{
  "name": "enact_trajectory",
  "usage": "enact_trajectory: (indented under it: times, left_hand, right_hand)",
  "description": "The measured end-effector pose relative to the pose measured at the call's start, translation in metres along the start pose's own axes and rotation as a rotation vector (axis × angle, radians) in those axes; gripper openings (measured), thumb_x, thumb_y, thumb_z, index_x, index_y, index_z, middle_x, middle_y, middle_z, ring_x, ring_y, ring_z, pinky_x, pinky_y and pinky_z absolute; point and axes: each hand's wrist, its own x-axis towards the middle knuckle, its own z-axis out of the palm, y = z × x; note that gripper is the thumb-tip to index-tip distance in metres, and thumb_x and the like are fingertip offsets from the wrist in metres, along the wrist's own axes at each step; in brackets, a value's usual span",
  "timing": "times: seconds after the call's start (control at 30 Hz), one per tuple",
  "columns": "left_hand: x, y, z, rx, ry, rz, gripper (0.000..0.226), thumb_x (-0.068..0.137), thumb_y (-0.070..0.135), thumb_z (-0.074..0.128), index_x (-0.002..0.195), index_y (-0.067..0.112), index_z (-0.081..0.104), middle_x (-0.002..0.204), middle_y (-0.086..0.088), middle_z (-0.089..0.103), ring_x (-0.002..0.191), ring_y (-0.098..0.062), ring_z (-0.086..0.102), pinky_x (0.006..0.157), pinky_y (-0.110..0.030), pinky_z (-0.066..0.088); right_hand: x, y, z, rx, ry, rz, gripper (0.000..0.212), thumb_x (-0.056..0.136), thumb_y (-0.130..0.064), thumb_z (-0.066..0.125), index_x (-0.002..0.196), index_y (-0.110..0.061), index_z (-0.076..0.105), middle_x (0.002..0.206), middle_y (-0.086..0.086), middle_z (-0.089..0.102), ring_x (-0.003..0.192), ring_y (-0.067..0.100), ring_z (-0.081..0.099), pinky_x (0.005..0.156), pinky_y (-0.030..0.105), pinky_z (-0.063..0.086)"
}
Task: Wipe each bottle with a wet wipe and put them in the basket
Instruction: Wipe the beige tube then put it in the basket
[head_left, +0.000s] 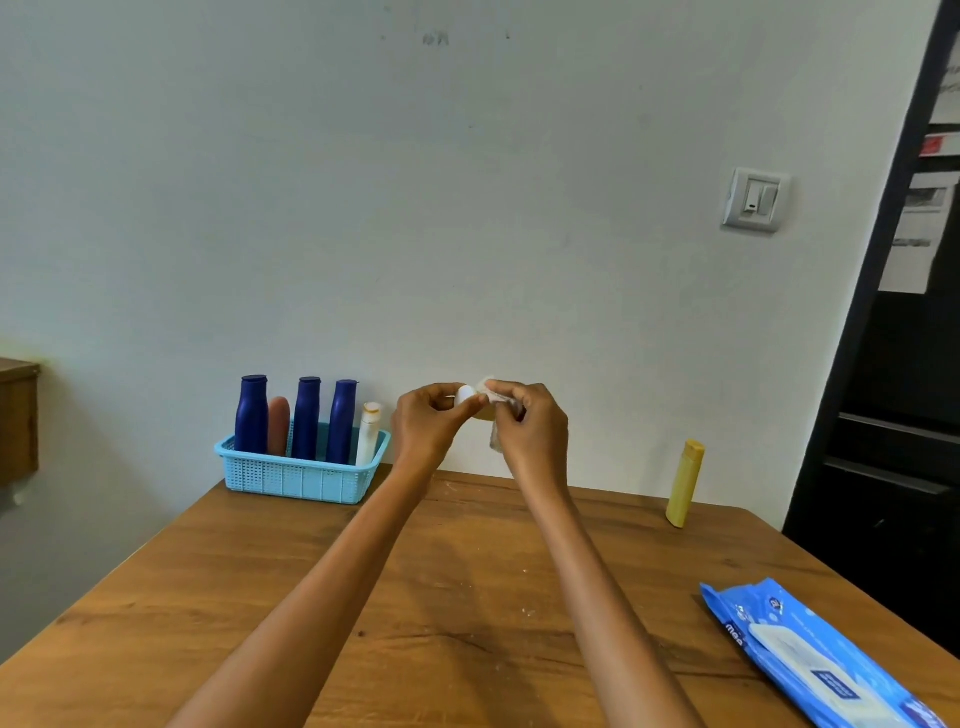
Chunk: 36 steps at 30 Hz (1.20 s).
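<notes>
Wooden table (467, 597), basket (301, 475) at rear. Left hand (431, 423) grips bottle (465, 395) raised for access; right hand (530, 421) pinches wipe (493, 395) against cap.

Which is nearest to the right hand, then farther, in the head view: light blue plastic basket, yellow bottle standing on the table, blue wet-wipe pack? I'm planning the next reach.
From the right hand:
1. Light blue plastic basket, to its left by the wall.
2. Yellow bottle, standing to its right at the table's far edge.
3. Blue wet-wipe pack, at the near right corner.
</notes>
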Motion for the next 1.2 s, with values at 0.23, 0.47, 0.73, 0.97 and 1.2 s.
enact_trajectory:
  times: [0.23,0.47,0.73,0.97,1.2]
  left_hand:
    - [0.001,-0.002,0.003,0.042,-0.037,-0.04,0.042,0.075,0.036,0.075,0.107,0.011,0.068,0.095,-0.006,0.07,0.089,-0.017,0.063,0.079,-0.029,0.053]
    - [-0.01,-0.006,0.018,0.006,-0.049,-0.138,0.04,0.076,0.042,0.072,0.103,0.012,0.068,0.089,-0.006,0.07,0.083,-0.019,0.065,0.067,-0.023,0.047]
    - [-0.007,-0.01,0.003,-0.078,-0.018,-0.212,0.033,0.078,0.046,0.068,0.094,0.017,0.067,0.085,0.001,0.07,0.075,-0.014,0.067,0.075,-0.028,0.052]
    - [-0.013,-0.005,0.013,-0.091,-0.09,-0.268,0.027,0.078,0.046,0.069,0.081,0.02,0.064,0.079,-0.001,0.07,0.071,-0.013,0.065,0.071,-0.028,0.051]
    - [-0.016,-0.007,0.019,-0.123,-0.197,-0.351,0.035,0.081,0.045,0.066,0.085,0.01,0.066,0.081,-0.006,0.073,0.072,-0.016,0.067,0.075,-0.032,0.054]
  right_hand:
    - [0.002,0.033,-0.02,-0.08,0.108,0.125,0.022,0.091,-0.013,0.059,0.111,-0.01,0.068,0.107,0.008,0.064,0.095,0.017,0.061,0.068,0.009,0.042]
    - [0.002,0.025,-0.016,-0.112,0.076,0.159,0.027,0.093,-0.012,0.056,0.119,-0.008,0.064,0.114,0.01,0.059,0.101,0.02,0.059,0.076,0.014,0.041]
    - [-0.011,0.011,0.003,-0.123,-0.068,-0.092,0.028,0.091,-0.011,0.059,0.117,-0.014,0.066,0.093,0.001,0.054,0.078,0.006,0.051,0.061,0.002,0.037]
    - [-0.004,0.035,-0.022,-0.267,0.048,-0.113,0.025,0.088,-0.009,0.062,0.112,-0.01,0.069,0.098,0.007,0.057,0.087,0.016,0.058,0.072,0.014,0.043]
    - [-0.002,0.028,-0.015,-0.24,0.059,-0.047,0.027,0.091,-0.012,0.058,0.117,-0.01,0.065,0.106,0.007,0.057,0.089,0.011,0.056,0.065,0.001,0.035]
